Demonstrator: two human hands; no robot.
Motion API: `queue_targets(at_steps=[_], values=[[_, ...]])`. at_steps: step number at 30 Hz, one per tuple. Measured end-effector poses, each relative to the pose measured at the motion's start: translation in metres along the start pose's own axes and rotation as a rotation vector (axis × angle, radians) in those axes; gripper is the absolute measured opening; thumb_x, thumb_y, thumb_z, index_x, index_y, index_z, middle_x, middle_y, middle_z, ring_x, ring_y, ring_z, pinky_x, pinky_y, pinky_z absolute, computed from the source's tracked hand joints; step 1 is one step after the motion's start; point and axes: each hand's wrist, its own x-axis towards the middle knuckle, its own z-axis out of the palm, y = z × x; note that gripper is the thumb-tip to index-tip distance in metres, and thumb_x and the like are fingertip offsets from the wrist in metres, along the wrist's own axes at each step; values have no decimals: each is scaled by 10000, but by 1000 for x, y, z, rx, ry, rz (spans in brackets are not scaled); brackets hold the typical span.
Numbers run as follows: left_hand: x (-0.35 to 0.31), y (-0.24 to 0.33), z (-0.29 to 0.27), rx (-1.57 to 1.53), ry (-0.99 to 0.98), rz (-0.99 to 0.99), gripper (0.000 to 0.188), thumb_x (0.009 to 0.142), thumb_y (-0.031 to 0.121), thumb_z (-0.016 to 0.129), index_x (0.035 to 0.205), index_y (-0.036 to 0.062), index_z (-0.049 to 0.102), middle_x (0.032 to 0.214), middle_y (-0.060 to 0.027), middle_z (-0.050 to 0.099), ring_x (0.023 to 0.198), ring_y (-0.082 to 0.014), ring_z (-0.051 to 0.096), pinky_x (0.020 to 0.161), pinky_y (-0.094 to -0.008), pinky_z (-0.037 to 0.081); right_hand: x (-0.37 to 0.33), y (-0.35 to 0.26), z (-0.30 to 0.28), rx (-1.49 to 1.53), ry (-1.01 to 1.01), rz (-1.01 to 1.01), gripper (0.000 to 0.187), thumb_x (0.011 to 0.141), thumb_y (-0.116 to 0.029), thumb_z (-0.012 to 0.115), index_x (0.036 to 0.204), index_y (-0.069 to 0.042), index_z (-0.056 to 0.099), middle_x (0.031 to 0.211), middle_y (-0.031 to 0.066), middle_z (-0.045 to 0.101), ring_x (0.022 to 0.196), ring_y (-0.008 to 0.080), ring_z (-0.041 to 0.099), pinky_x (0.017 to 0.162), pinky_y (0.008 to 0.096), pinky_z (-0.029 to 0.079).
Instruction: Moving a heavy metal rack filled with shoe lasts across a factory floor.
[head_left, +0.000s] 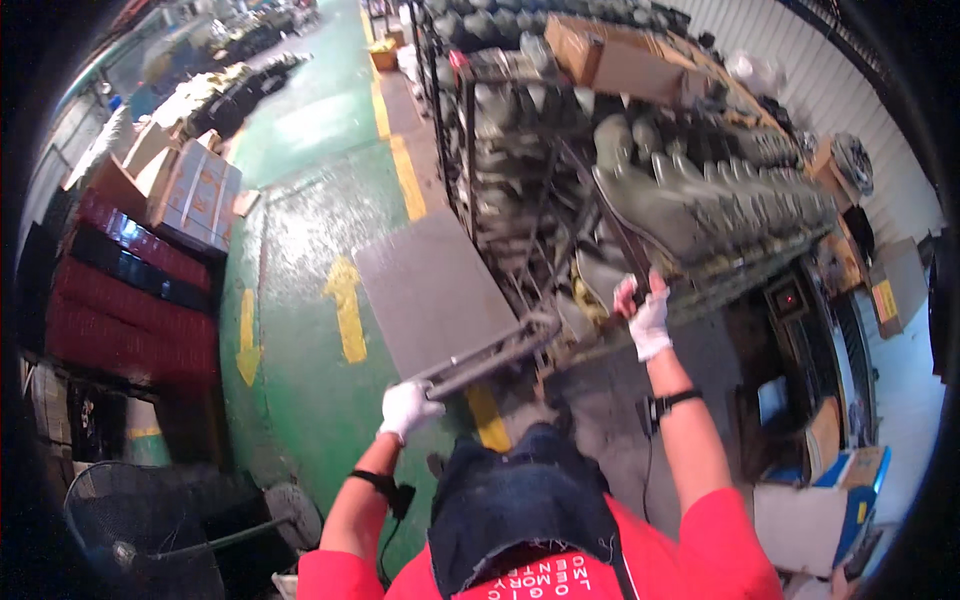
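Observation:
My left hand [405, 410], in a white glove, is closed round the end of the metal push handle [490, 362] of a flat grey platform trolley [430, 290]. The trolley stands on the green floor in front of me. Farther right, my right hand [648, 315], in a white glove with bare fingertips, is closed on a dark metal bar [622, 240] at the near end of a rack. Shiny grey-green boot-shaped pieces [660, 205] stand in a row on the rack beside that hand. More of them fill its lower levels, partly hidden by the frame.
A green walkway [300, 240] with yellow arrows runs ahead on the left. Dark red stacks [130, 310] and a cardboard box [198, 195] line its left side. A large fan [150, 520] stands at the lower left. An open carton [620, 60] lies atop the rack.

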Motion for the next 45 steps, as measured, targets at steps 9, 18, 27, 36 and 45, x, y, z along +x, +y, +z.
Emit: queue_targets(at_steps=[9, 18, 27, 36, 45], values=[[-9, 10, 17, -40, 33, -53, 387, 679, 391, 680, 1000, 190, 758, 887, -129, 731, 857, -311, 706, 915, -450, 500, 1, -5, 3, -129, -58, -50, 751, 874, -706, 467, 608, -18, 608, 563, 54, 541, 472, 154, 495, 455, 279, 339], [-38, 19, 23, -37, 27, -54, 362, 689, 382, 660, 997, 223, 763, 883, -105, 734, 880, -299, 703, 978, -443, 469, 0, -9, -2, -99, -44, 38, 753, 862, -702, 468, 638, 0, 629, 596, 75, 573, 523, 187, 508, 509, 289, 353], [-61, 23, 34, 6, 23, -34, 425, 696, 377, 654, 1069, 198, 751, 947, -121, 730, 904, -311, 694, 813, -415, 544, 7, -8, 4, -118, -74, -12, 711, 873, -680, 476, 651, -22, 629, 560, 61, 568, 427, 181, 451, 494, 296, 385], [-89, 23, 54, -15, 7, -67, 403, 648, 402, 666, 997, 223, 756, 919, -95, 736, 901, -272, 703, 872, -390, 507, 9, 0, 4, -52, 8, -18, 628, 876, -671, 515, 663, -85, 592, 564, 43, 563, 416, 169, 457, 441, 310, 382], [-105, 21, 69, -46, -21, -5, 340, 688, 440, 649, 915, 203, 742, 848, -105, 723, 847, -305, 696, 890, -432, 484, 14, 3, -7, -17, 40, -10, 654, 902, -650, 494, 660, -51, 596, 552, 82, 558, 423, 209, 504, 416, 320, 386]])
